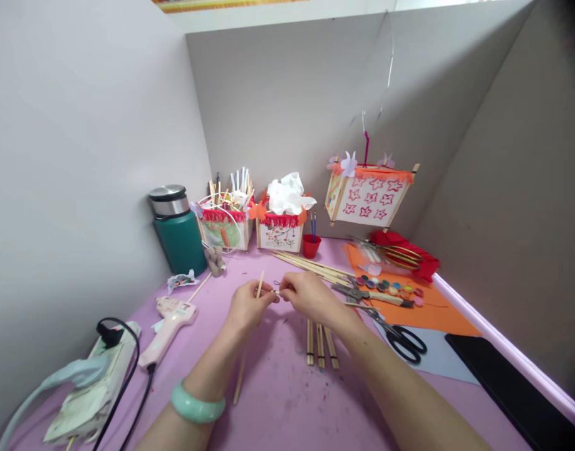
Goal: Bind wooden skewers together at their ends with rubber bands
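My left hand is closed around a thin wooden stick, which slants up past its fingers and shows again below the wrist. Close beside it, the fingertips of my right hand are pinched together. A small loop of thin black band stands out at these fingertips. Between the two hands shows the pale end of a stick; the fingers hide most of it. Under my right forearm lie several paired wooden sticks, dark bands round their near ends.
On the left are a glue gun, a power strip with cables and a green flask. Loose sticks, pliers, scissors and a black phone-like slab lie right. A paper lantern hangs behind.
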### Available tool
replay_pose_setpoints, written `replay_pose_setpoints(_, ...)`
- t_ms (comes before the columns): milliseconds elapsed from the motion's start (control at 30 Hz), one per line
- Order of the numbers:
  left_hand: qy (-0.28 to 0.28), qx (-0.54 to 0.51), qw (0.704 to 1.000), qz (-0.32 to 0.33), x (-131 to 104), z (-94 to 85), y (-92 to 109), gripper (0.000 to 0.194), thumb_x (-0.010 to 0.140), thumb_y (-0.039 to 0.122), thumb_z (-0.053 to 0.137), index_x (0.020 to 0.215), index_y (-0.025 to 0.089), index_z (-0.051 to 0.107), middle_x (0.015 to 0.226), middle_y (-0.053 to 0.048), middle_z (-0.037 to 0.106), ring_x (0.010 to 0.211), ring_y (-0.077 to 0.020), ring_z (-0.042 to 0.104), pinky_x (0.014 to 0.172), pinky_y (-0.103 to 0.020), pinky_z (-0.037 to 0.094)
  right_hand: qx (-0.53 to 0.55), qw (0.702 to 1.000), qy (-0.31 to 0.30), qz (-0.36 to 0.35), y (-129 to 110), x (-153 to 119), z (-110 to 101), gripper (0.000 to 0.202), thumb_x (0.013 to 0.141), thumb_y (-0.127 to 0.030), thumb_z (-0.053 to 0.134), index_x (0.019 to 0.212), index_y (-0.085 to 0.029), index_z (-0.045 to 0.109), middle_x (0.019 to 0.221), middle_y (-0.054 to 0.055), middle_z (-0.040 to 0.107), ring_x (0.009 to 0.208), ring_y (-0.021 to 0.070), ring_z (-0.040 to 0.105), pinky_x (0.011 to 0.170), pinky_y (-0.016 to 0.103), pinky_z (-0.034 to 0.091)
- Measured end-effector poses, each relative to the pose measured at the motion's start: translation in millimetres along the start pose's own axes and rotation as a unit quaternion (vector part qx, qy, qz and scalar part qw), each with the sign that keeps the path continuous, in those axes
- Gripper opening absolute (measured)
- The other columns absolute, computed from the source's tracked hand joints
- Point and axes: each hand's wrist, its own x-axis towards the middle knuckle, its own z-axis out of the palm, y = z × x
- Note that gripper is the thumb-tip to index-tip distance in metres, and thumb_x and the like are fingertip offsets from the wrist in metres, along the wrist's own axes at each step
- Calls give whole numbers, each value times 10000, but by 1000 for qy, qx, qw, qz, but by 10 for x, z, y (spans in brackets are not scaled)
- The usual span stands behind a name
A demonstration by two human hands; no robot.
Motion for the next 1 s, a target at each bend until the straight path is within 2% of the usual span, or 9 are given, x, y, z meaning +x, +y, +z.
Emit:
replay_pose_setpoints(133, 7, 18, 1000, 0, 2, -13, -10, 152, 698, 192, 619, 832, 120, 616, 688, -41, 664, 293, -26, 308, 301, -172, 203, -10, 1000, -2, 4, -13, -6, -9, 178, 762, -174, 497, 798, -195, 671, 747, 40, 685, 658, 138, 589, 577, 212, 363)
replay_pose_setpoints(400, 24, 64, 998, 9, 19, -18, -29, 184, 687, 217, 648, 845, 123, 635, 641, -22, 640, 311, -40, 346, 319, -176, 239, -50, 999, 1, 12, -53, 2, 57, 176, 796, -208, 492, 846, -199, 660, 783, 55, 689, 704, 155, 607, 609, 227, 368)
replay_pose_setpoints(667, 51, 133, 990, 19, 16, -24, -18, 153, 735, 213, 576, 824, 128, 665, 653, -32, 661, 314, -49, 373, 341, -181, 276, -116, 993, -1, 15, -131, -19, 70, 170, 818, -209, 483, 885, -202, 639, 832, 66, 694, 789, 189, 628, 631, 250, 364)
replay_pose_setpoints(833, 70, 199, 977, 37, 25, -31, -13, 157, 742, 189, 534, 758, 146, 684, 696, -39, 686, 419, -85, 490, 434, -194, 341, -154, 988, -2, 20, -257, -40, 96, 186, 794, -127, 469, 884, -182, 622, 867, 75, 686, 789, 200, 631, 616, 258, 369)
replay_pose_setpoints(1000, 97, 269, 956, 56, -12, -9, 57, 133, 705, 161, 550, 646, 156, 669, 623, -34, 665, 600, -140, 580, 561, -215, 362, -176, 984, -9, 32, -415, -84, 117, 222, 782, -63, 444, 892, -151, 616, 872, 95, 670, 782, 215, 631, 615, 274, 387)
